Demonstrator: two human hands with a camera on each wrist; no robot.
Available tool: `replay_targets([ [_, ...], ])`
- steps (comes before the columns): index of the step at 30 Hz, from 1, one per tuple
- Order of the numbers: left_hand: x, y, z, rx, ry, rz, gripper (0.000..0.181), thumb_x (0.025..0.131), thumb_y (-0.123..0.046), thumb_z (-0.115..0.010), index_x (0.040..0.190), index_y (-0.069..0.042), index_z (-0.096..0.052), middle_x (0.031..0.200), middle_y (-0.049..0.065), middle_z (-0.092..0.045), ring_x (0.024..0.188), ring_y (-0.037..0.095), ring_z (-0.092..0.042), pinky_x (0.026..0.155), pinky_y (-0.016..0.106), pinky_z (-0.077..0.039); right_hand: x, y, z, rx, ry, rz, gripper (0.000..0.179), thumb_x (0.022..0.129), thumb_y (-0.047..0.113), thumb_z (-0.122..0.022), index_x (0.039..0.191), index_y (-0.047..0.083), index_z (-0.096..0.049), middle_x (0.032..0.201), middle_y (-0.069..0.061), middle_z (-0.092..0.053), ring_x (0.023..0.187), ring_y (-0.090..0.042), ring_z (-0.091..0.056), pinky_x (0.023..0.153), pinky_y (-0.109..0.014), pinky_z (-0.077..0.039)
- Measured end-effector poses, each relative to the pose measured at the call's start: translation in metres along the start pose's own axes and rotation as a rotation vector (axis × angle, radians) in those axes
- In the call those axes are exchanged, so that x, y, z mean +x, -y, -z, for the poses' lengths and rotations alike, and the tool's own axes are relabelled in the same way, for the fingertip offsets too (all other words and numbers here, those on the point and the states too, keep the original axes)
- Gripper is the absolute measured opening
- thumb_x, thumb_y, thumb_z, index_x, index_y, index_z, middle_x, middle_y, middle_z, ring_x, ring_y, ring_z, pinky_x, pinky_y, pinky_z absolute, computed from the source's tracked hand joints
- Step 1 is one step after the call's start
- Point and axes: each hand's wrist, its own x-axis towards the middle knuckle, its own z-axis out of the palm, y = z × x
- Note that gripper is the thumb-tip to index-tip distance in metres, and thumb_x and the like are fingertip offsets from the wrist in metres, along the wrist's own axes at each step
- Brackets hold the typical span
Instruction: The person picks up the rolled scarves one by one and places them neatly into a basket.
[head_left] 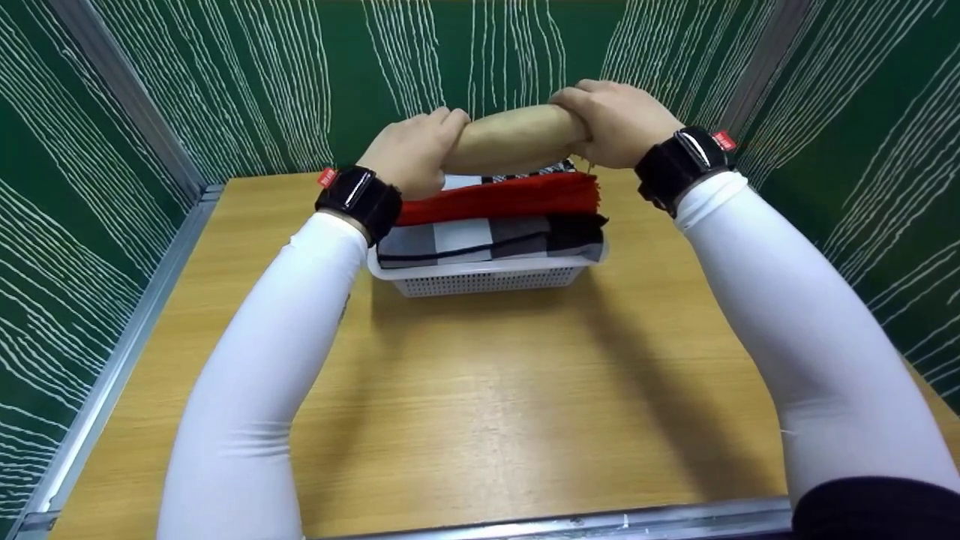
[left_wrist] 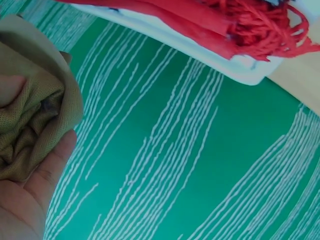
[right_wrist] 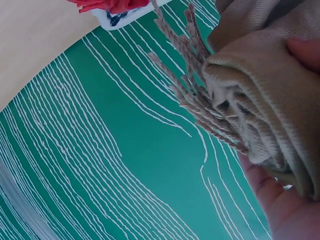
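A rolled tan scarf [head_left: 517, 139] is held up above the back of a white basket [head_left: 487, 281]. My left hand [head_left: 416, 150] grips its left end, and my right hand [head_left: 619, 124] grips the right end. In the right wrist view, twisted fringe [right_wrist: 200, 105] hangs from the roll near my right fingers. The left wrist view shows the folded layers at the other end. Inside the basket lie a rolled red scarf [head_left: 510, 196] with fringe and, in front of it, a grey, white and black checked scarf [head_left: 461, 238]. A black-and-white patterned cloth [head_left: 536, 174] shows partly behind the red one.
The basket stands toward the back of a wooden table [head_left: 480, 390]. Green walls [head_left: 345, 90] with white wavy lines rise at the back and sides. A metal rail [head_left: 562, 521] runs along the front edge, and another metal edge [head_left: 142, 330] lies at the left.
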Motion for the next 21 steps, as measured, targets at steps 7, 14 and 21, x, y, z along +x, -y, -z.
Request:
replay_targets([
  [7,0.005,0.010,-0.002,-0.004,0.020,0.010,0.059,0.086,0.006,-0.061,0.143,-0.006,-0.053,0.134,0.017,-0.063,0.124,0.035,-0.063,0.110,0.054,-0.054,0.011,-0.002,-0.006,0.010,0.064,-0.028,0.072,0.082,-0.004,-0.074,0.152,0.006,-0.057,0.141,-0.026,-0.064,0.133,-0.051,-0.059,0.119,-0.067,-0.045],
  [14,0.010,0.020,-0.008,-0.006,0.039,0.035,0.056,0.087,0.006,-0.063,0.141,-0.006,-0.053,0.134,0.017,-0.064,0.123,0.036,-0.064,0.111,0.054,-0.053,0.020,-0.002,-0.015,0.004,0.128,-0.058,0.083,0.078,-0.005,-0.069,0.158,0.005,-0.051,0.150,-0.027,-0.059,0.140,-0.052,-0.054,0.122,-0.069,-0.041],
  [21,0.015,0.028,-0.015,0.019,0.045,0.039,0.055,0.088,0.007,-0.060,0.141,-0.005,-0.054,0.134,0.019,-0.064,0.123,0.040,-0.066,0.108,0.057,-0.056,0.029,-0.004,-0.028,0.000,0.159,-0.069,0.082,0.079,-0.004,-0.069,0.158,0.005,-0.049,0.150,-0.027,-0.059,0.140,-0.051,-0.054,0.121,-0.069,-0.041],
])
